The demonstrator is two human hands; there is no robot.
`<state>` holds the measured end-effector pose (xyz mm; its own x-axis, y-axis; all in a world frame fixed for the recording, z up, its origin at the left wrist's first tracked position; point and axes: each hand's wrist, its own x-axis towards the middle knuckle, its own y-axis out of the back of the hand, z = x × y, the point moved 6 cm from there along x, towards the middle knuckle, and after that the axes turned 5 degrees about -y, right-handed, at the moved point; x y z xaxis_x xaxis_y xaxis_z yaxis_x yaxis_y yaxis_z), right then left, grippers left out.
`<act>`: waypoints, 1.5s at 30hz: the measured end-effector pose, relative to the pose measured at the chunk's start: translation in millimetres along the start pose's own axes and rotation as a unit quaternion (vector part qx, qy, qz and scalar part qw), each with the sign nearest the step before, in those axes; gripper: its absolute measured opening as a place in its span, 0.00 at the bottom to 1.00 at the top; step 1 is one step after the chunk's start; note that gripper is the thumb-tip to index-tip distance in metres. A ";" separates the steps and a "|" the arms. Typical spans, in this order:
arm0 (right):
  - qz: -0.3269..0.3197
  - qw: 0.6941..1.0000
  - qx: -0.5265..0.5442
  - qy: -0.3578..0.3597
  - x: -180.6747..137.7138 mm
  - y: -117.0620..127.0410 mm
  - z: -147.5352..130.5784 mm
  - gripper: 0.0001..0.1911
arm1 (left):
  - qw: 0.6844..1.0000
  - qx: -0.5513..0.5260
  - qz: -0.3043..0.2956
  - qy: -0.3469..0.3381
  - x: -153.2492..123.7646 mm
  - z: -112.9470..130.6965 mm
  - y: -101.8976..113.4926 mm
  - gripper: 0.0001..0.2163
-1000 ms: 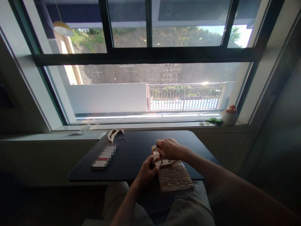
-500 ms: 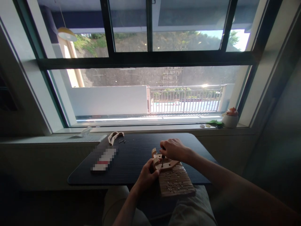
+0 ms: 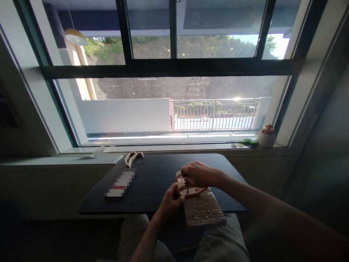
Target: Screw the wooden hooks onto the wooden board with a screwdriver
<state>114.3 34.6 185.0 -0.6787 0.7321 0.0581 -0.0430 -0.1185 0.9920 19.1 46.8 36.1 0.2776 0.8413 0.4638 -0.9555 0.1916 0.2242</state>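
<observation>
My right hand [image 3: 200,174] is closed round the dark handle of a screwdriver [image 3: 187,185]. The tool stands upright, its tip at a pale wooden hook piece [image 3: 193,191] with holes and a curled end. Fingers of my left hand [image 3: 171,200] are closed on that piece near its curled left end. A second curled wooden end [image 3: 178,175] shows just behind, partly covered by my right hand. Below the pieces lies a brown wood-grained board [image 3: 204,211], its near end jutting past the table edge above my lap. Small shiny bits or marks, too small to name, dot its top.
On the dark table [image 3: 155,182], further left, lie more curved wooden pieces [image 3: 133,158], some small screws [image 3: 141,163] and a blurred-out box [image 3: 120,185]. A white pot [image 3: 266,138] stands on the sill at right. The window spans the far side.
My right hand has shifted slightly left and turned over the screwdriver, covering more of its handle. The left hand, wooden piece and board stay about where they were.
</observation>
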 end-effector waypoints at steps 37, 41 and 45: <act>-0.037 0.999 -0.015 0.025 3.7 3.5 -4.1 0.12 | 1.000 0.009 0.008 0.000 -0.1 -0.9 3.1 0.11; -0.023 1.000 -0.016 0.008 5.5 -1.5 -5.7 0.10 | 1.000 0.021 0.002 0.002 -0.4 -1.2 2.7 0.10; -0.010 0.999 -0.012 -0.030 6.7 -4.5 -4.3 0.11 | 1.000 0.020 0.002 0.006 -1.5 0.3 3.3 0.11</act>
<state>106.8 37.1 180.5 -0.6326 0.7731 0.0457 -0.0739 -0.1189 0.9901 15.6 46.1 36.4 0.2728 0.8476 0.4552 -0.9517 0.1684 0.2567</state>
